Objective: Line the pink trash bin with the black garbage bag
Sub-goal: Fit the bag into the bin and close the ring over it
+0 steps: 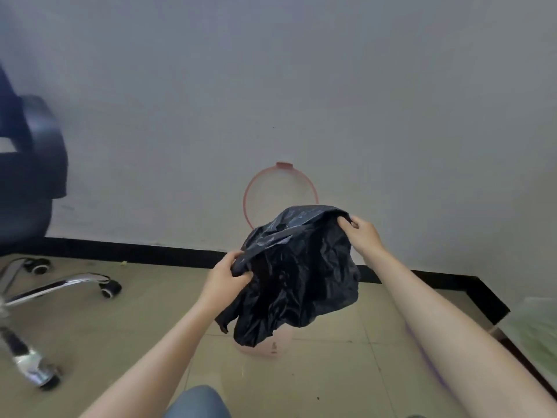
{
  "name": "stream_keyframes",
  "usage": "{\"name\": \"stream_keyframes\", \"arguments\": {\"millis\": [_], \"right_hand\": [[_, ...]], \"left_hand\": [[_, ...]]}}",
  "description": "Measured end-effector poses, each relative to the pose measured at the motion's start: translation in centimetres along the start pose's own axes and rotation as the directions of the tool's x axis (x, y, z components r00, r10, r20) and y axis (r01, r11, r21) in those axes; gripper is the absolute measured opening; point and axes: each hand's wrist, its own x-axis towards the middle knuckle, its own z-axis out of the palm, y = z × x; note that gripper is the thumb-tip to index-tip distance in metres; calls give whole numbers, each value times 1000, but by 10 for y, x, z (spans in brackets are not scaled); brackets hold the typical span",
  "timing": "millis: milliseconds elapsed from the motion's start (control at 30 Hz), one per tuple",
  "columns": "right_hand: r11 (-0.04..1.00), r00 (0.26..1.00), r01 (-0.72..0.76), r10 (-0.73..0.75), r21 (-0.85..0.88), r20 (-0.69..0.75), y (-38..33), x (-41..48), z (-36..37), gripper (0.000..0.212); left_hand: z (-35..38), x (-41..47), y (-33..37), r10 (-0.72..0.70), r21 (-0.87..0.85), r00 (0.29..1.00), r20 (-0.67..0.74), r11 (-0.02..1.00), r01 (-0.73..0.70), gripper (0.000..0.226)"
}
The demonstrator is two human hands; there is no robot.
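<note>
A crumpled black garbage bag (297, 273) hangs in the air between my two hands, just in front of the wall. My left hand (224, 280) pinches its lower left edge. My right hand (363, 235) grips its upper right edge. Behind the bag, a thin pink ring (250, 188) is tipped up against the wall. The pale pink bin (265, 346) stands on the floor under the bag; only its lower part shows below the plastic.
A dark office chair (33, 164) with a chrome wheeled base (60, 285) stands at the left. A black skirting board (135, 250) runs along the wall and turns forward at the right. Something pale green (533, 330) lies at the right edge. My knee (196, 402) is at the bottom.
</note>
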Motion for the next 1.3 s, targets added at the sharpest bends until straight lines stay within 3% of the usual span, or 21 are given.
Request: {"name": "stream_keyframes", "arguments": {"millis": [100, 200, 333, 400, 467, 533, 667, 767, 800, 867, 967, 1033, 1100, 1167, 1233, 1300], "right_hand": [[998, 998, -7, 11, -67, 67, 7, -1, 15, 33], [996, 995, 0, 9, -94, 97, 16, -1, 29, 25], [999, 987, -9, 17, -53, 159, 23, 0, 39, 24], [999, 987, 34, -30, -19, 159, 17, 1, 39, 25], [996, 988, 83, -84, 10, 133, 5, 4, 36, 26], [994, 992, 106, -107, 9, 74, -7, 10, 32, 26], [944, 969, 80, -149, -319, -199, -15, 10, 31, 39], [905, 860, 192, -342, -379, -380, -3, -20, 50, 18], [874, 838, 259, -415, -411, -355, 5, -31, 60, 9], [759, 859, 368, -498, -537, -115, 25, -51, 82, 16], [531, 917, 397, -265, -749, 299, 55, -67, 120, 47], [458, 937, 337, -77, -823, 341, 69, -70, 137, 60], [398, 960, 228, 62, -889, 273, 78, -69, 143, 59], [414, 971, 192, 52, -890, 233, 85, -67, 141, 40], [544, 979, 193, -54, -817, 196, 83, -65, 135, 21], [674, 973, 229, -150, -702, 174, 77, -66, 128, 23]], "left_hand": [[-10, -4, -12, -70, 22, 968, 241, 998, 66, 79], [-18, -6, -21, -142, 125, 923, 357, 987, 104, 84], [-18, -6, -31, -150, 290, 958, 243, 954, 76, 79], [-15, -5, -33, -99, 280, 973, 209, 959, 37, 68], [-13, -1, -29, -35, 205, 989, 140, 979, 5, 40], [-19, 4, -19, -13, 7, 999, 50, 1000, 13, 19], [-40, 16, 9, -105, -374, 994, 4, 922, 99, 20], [-46, 23, 23, -140, -467, 990, 32, 873, 138, 14], [-47, 25, 27, -141, -495, 990, 28, 858, 136, 14], [-49, 27, 31, -139, -539, 990, 27, 832, 132, 17], [-50, 24, 29, -144, -562, 989, 38, 815, 141, 21], [-54, 21, 23, -154, -564, 987, 43, 812, 151, 22], [-62, 19, 16, -170, -569, 985, 31, 807, 157, 25], [-68, 19, 12, -175, -577, 985, 16, 802, 152, 27], [-69, 21, 9, -192, -580, 981, -19, 801, 146, 27], [-63, 25, 7, -228, -575, 972, -61, 804, 153, 29]]}}
